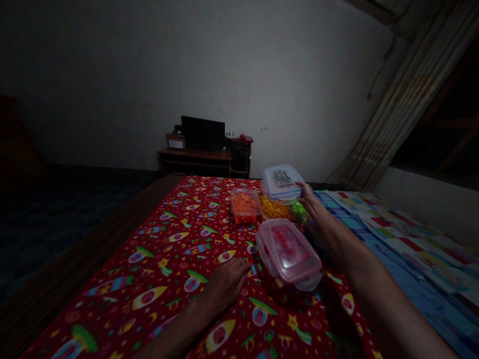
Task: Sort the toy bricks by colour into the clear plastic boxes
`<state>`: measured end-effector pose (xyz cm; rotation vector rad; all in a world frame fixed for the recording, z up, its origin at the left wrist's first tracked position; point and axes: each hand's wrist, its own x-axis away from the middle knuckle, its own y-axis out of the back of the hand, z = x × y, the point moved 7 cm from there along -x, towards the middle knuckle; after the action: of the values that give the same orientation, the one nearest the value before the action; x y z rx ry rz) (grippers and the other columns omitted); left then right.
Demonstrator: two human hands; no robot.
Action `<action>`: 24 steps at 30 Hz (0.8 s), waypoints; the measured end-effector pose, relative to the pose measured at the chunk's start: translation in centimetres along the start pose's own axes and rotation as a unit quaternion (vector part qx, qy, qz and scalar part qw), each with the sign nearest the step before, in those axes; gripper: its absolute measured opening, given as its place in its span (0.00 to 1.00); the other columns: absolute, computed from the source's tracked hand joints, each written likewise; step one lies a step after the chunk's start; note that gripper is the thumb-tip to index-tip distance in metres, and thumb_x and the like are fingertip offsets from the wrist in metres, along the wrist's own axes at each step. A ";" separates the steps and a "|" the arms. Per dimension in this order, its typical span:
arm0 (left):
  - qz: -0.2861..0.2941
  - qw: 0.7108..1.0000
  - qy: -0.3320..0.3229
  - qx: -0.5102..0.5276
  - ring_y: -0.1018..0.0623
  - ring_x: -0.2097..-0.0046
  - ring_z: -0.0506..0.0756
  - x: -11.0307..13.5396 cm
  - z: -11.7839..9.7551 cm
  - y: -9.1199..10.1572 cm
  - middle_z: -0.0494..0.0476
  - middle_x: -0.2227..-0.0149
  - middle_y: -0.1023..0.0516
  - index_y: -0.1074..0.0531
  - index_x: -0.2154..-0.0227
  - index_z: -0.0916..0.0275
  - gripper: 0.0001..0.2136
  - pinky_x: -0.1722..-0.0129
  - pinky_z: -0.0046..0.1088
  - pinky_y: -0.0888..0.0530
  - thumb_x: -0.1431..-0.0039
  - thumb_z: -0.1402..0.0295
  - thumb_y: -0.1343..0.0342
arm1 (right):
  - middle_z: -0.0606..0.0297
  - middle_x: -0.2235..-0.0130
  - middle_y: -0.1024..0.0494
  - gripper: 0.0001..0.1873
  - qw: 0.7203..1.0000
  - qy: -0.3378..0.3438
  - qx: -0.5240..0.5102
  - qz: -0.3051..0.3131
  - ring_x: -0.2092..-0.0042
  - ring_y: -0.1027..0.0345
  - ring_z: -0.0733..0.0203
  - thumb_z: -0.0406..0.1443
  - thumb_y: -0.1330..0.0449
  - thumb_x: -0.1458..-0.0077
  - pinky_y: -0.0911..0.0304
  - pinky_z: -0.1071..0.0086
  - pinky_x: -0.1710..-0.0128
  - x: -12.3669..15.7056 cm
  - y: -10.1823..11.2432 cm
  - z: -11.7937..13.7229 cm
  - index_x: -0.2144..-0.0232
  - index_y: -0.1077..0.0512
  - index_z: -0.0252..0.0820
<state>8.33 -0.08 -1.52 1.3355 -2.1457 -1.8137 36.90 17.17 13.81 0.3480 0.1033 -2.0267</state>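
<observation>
r hand (307, 193) grips blue-lid box (282, 182) at edge; yellow tub (275, 209) just below grip, so best held level. l hand (224, 286) flat, released.

The shut clear rectangular plastic box with a blue-rimmed lid (282, 183) hangs tilted at twelve o'clock from the pink-lidded clear plastic box (290, 252).
</observation>
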 end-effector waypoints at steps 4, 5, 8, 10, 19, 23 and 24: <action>-0.020 0.988 0.076 0.130 0.23 0.62 0.55 -0.7 1.8 1.0 0.57 0.64 0.22 0.25 0.59 0.60 0.15 0.60 0.33 0.26 0.38 0.72 0.57 | 0.71 0.78 0.32 0.07 0.996 -0.012 -0.053 -0.075 0.75 0.35 0.64 0.34 0.43 0.59 0.34 0.69 0.73 -0.6 0.5 0.7 0.73 0.34 0.39; -0.037 0.978 0.114 0.169 0.23 0.62 0.55 -1.0 2.6 1.7 0.57 0.64 0.21 0.24 0.60 0.60 0.14 0.59 0.34 0.26 0.39 0.71 0.56 | 0.72 0.78 0.32 0.08 0.996 0.009 -0.051 -0.070 0.75 0.36 0.65 0.34 0.43 0.59 0.36 0.70 0.73 -0.3 0.4 1.5 0.72 0.35 0.39; -0.115 0.917 0.234 0.303 0.22 0.62 0.57 -2.0 4.6 4.8 0.59 0.63 0.21 0.24 0.58 0.60 0.14 0.59 0.37 0.25 0.39 0.63 0.52 | 0.71 0.74 0.32 0.13 0.990 0.133 0.033 -0.040 0.73 0.38 0.65 0.35 0.40 0.60 0.39 0.70 0.72 1.8 -1.2 5.3 0.68 0.35 0.39; -0.172 0.845 0.260 0.435 0.22 0.55 0.59 -2.8 4.7 7.1 0.62 0.55 0.22 0.28 0.50 0.60 0.20 0.54 0.39 0.26 0.41 0.56 0.48 | 0.68 0.71 0.31 0.15 0.960 0.237 0.150 -0.007 0.71 0.38 0.63 0.36 0.40 0.57 0.40 0.69 0.70 4.8 -3.7 8.1 0.64 0.35 0.39; -0.357 0.588 0.361 0.629 0.25 0.75 0.50 -1.8 5.8 12.4 0.49 0.76 0.26 0.28 0.65 0.64 0.11 0.74 0.23 0.26 0.51 0.65 0.36 | 0.55 0.62 0.27 0.14 0.658 0.553 0.434 0.270 0.61 0.36 0.56 0.26 0.53 0.42 0.37 0.64 0.59 26.4 -19.2 7.4 0.54 0.37 0.35; -0.448 0.551 0.454 0.538 0.29 0.81 0.47 2.0 10.7 12.9 0.46 0.80 0.28 0.30 0.73 0.66 0.06 0.78 0.18 0.28 0.53 0.81 0.45 | 0.54 0.60 0.28 0.17 0.625 0.552 0.405 0.375 0.63 0.36 0.58 0.32 0.49 0.41 0.36 0.66 0.63 29.7 -20.8 5.8 0.49 0.39 0.32; -0.441 0.562 0.449 0.537 0.26 0.79 0.47 2.4 11.9 13.3 0.48 0.78 0.25 0.30 0.72 0.66 0.07 0.76 0.19 0.26 0.53 0.83 0.46 | 0.55 0.60 0.28 0.16 0.622 0.550 0.389 0.400 0.64 0.36 0.59 0.33 0.48 0.40 0.36 0.67 0.64 29.6 -20.5 5.7 0.50 0.38 0.33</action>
<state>-7.04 7.23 4.34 2.8790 -1.7811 0.8086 5.06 0.07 9.19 1.8054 -0.1782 -0.5987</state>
